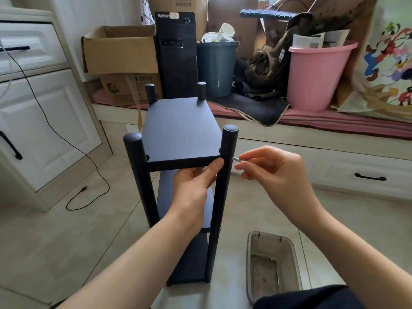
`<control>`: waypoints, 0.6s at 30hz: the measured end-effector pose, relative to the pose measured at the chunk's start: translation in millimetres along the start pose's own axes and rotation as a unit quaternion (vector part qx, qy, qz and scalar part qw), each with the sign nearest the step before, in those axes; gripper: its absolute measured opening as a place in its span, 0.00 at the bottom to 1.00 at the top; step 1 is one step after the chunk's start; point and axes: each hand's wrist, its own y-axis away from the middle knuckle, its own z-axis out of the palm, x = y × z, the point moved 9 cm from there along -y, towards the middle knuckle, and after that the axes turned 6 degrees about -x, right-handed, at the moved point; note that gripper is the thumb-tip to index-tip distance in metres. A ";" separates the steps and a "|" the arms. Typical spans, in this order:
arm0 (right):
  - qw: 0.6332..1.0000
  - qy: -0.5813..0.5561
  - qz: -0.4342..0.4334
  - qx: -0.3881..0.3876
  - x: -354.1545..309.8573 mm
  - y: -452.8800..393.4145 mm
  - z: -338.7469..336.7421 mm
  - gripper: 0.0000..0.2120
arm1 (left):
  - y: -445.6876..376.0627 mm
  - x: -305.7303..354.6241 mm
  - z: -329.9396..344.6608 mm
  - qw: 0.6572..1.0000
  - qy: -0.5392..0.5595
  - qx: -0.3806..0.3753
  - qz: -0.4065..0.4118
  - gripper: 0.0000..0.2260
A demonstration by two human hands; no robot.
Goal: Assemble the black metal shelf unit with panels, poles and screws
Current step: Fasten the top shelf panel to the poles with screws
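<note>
upright on the tiled floor, the black shelf unit (181, 166) stands on 4 poles. left hand (193, 186) grips the top panel (181, 128) front edge; right hand (270, 168) pinches a screw (236, 159) against the front-right pole (225, 175). clear plastic tray (270, 264) sits beside.

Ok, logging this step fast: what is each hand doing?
Left hand: grips the top panel's front edge.
Right hand: pinches a screw at the front right pole.

The shelf unit (181, 130) is matte black, poles and panels alike. The screw (235, 159) looks silvery, though small. A pink bucket (316, 76), dark grey bin (216, 68), brown cardboard box (120, 50) behind.
</note>
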 end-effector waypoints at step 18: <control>0.999 -0.031 0.003 0.008 2.6 -3.9 5.1 0.05 | -1.0 -2.0 -2.9 1.000 -0.021 0.001 0.002 0.22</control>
